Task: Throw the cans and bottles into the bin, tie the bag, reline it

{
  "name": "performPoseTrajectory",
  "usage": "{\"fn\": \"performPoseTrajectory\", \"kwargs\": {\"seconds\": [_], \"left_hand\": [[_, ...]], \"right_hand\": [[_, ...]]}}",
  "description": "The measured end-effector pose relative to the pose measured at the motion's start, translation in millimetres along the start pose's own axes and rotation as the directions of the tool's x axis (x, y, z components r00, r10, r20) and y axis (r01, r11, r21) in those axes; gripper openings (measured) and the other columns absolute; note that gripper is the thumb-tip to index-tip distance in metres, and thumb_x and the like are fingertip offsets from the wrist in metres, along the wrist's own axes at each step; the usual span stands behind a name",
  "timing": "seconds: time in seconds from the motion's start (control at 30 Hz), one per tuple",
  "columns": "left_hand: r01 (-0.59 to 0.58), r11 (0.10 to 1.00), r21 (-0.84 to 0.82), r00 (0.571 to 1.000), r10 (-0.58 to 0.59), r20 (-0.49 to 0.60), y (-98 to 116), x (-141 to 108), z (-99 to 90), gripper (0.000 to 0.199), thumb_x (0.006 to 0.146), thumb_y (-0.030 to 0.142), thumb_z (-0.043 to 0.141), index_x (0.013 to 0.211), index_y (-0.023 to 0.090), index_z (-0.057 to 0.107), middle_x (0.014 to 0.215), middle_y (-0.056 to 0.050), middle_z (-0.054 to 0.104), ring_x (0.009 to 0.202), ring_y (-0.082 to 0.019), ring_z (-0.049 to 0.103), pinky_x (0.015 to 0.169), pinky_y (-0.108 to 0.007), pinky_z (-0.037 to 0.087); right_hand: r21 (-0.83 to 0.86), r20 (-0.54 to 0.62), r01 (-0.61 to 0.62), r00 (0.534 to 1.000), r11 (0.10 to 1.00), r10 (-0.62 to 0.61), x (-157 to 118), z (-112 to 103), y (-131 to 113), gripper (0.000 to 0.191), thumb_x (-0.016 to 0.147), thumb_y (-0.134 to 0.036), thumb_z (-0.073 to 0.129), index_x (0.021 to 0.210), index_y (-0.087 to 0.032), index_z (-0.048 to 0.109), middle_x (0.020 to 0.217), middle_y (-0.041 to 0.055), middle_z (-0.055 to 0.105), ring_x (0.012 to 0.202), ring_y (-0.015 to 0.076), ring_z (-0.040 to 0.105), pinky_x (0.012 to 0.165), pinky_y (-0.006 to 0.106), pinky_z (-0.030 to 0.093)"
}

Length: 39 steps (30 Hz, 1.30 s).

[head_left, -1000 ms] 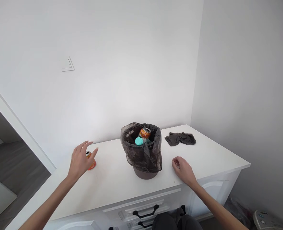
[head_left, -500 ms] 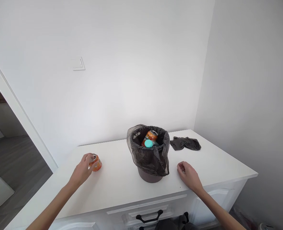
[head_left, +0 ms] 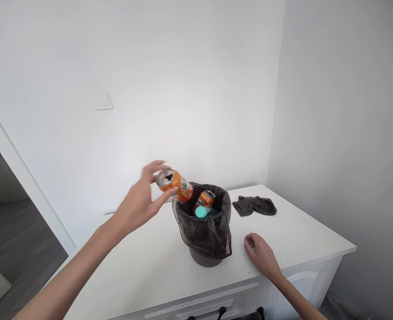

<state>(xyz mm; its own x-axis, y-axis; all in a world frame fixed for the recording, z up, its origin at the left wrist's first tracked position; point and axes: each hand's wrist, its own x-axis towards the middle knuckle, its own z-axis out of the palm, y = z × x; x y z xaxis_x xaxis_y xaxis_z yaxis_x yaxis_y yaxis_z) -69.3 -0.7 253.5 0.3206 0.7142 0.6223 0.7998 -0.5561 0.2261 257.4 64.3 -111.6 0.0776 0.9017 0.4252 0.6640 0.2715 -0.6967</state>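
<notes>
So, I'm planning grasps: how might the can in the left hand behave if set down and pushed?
The can, pinched in the left hand, is probably light: its top is open. On its side, its round body would likely roll.

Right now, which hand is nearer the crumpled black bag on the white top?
Right. The right hand is curled in front of the crumpled bag, apart from it; the left hand is farther off, left of the bin, holding an orange can.

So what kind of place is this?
Probably a room in a home: there's a white cabinet with dark handles, what looks like a light switch on the wall, and a bin lined with a black bag.
</notes>
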Motion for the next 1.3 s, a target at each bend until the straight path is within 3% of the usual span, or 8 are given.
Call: {"fn": "performPoseTrajectory", "kwargs": {"seconds": [0.13, 0.57, 0.63, 0.8, 0.9, 1.13, 1.23, 1.3], "left_hand": [[-0.094, 0.995, 0.032, 0.92, 0.074, 0.384, 6, 34, 26.5, 0.081, 0.094, 0.065, 0.057, 0.161, 0.038, 0.021, 0.15, -0.006, 0.058, 0.118, -0.027, 0.07, 0.09, -0.036, 0.056], [0.124, 0.992, 0.015, 0.96, -0.124, 0.251, -42, -17, 77.3, 0.054, 0.104, 0.06, 0.031, 0.111, 0.026, 0.072, 0.144, -0.007, 0.064, 0.126, -0.028, 0.063, 0.105, -0.041, 0.051], [0.115, 0.993, 0.029, 0.967, -0.119, 0.224, -33, -29, 76.8, 0.053, 0.105, 0.056, 0.029, 0.108, 0.026, 0.072, 0.138, -0.007, 0.067, 0.119, -0.027, 0.067, 0.1, -0.04, 0.053], [0.11, 0.988, 0.11, 0.965, -0.133, 0.226, -10, -54, 59.4, 0.047, 0.105, 0.055, 0.034, 0.108, 0.031, 0.074, 0.12, -0.002, 0.076, 0.097, -0.025, 0.072, 0.073, -0.033, 0.056], [0.138, 0.986, 0.091, 0.962, -0.156, 0.224, -1, -66, 45.9, 0.047, 0.103, 0.056, 0.036, 0.101, 0.033, 0.076, 0.11, -0.001, 0.078, 0.086, -0.024, 0.072, 0.062, -0.031, 0.054], [0.271, 0.941, -0.204, 0.962, -0.256, 0.095, 1, -81, 30.1, 0.045, 0.098, 0.062, 0.046, 0.094, 0.028, 0.075, 0.09, -0.004, 0.077, 0.07, -0.02, 0.067, 0.058, -0.031, 0.054], [0.464, 0.85, -0.249, 0.851, -0.506, -0.142, -21, -77, 29.7, 0.05, 0.091, 0.067, 0.055, 0.115, 0.025, 0.066, 0.113, -0.008, 0.074, 0.09, -0.024, 0.069, 0.068, -0.034, 0.055], [0.607, 0.744, -0.281, 0.758, -0.648, -0.077, -43, -72, 32.0, 0.067, 0.082, 0.072, 0.065, 0.127, 0.022, 0.06, 0.132, -0.014, 0.067, 0.109, -0.03, 0.067, 0.078, -0.037, 0.055]], "right_hand": [[0.014, -0.018, 0.006, 1.0, 1.0, -0.006, 3, -2, -3, 0.022, 0.095, -0.042, 0.044, 0.087, -0.025, 0.058, 0.087, 0.0073, 0.067, 0.084, 0.0261, 0.065, 0.076, 0.039, 0.05], [0.264, 0.132, -0.194, 0.978, 0.945, 0.164, 9, -18, -23, 0.03, 0.092, -0.053, 0.052, 0.087, -0.026, 0.064, 0.089, 0.0072, 0.073, 0.086, 0.0273, 0.068, 0.08, 0.041, 0.052], [0.472, 0.314, -0.334, 0.928, 0.816, 0.198, 7, -26, -43, 0.037, 0.092, -0.059, 0.055, 0.094, -0.025, 0.067, 0.096, 0.0078, 0.074, 0.089, 0.026, 0.07, 0.084, 0.041, 0.053], [0.676, 0.72, -0.717, 0.692, 0.171, 0.054, -2, -55, -96, 0.05, 0.096, -0.069, 0.054, 0.111, -0.023, 0.067, 0.109, 0.0093, 0.074, 0.089, 0.0211, 0.073, 0.088, 0.038, 0.056], [0.626, 0.779, -0.779, 0.626, 0.03, -0.014, 3, -71, -117, 0.049, 0.097, -0.066, 0.055, 0.111, -0.021, 0.068, 0.106, 0.0092, 0.075, 0.087, 0.0194, 0.073, 0.089, 0.036, 0.056], [0.68, 0.73, -0.73, 0.683, 0.073, 0.031, 37, -91, -156, 0.014, 0.092, -0.03, 0.074, 0.099, -0.018, 0.074, 0.093, 0.0041, 0.078, 0.078, 0.0152, 0.069, 0.076, 0.026, 0.055], [0.717, 0.666, -0.679, 0.734, 0.157, 0.132, 53, -102, -172, 0.006, 0.087, -0.021, 0.077, 0.09, -0.016, 0.075, 0.087, 0.0037, 0.078, 0.075, 0.0148, 0.069, 0.069, 0.024, 0.055], [0.728, 0.633, -0.653, 0.758, 0.209, 0.161, 63, -110, -185, 0.007, 0.084, -0.021, 0.079, 0.084, -0.016, 0.074, 0.082, 0.0027, 0.076, 0.07, 0.0137, 0.067, 0.065, 0.023, 0.054]]}}
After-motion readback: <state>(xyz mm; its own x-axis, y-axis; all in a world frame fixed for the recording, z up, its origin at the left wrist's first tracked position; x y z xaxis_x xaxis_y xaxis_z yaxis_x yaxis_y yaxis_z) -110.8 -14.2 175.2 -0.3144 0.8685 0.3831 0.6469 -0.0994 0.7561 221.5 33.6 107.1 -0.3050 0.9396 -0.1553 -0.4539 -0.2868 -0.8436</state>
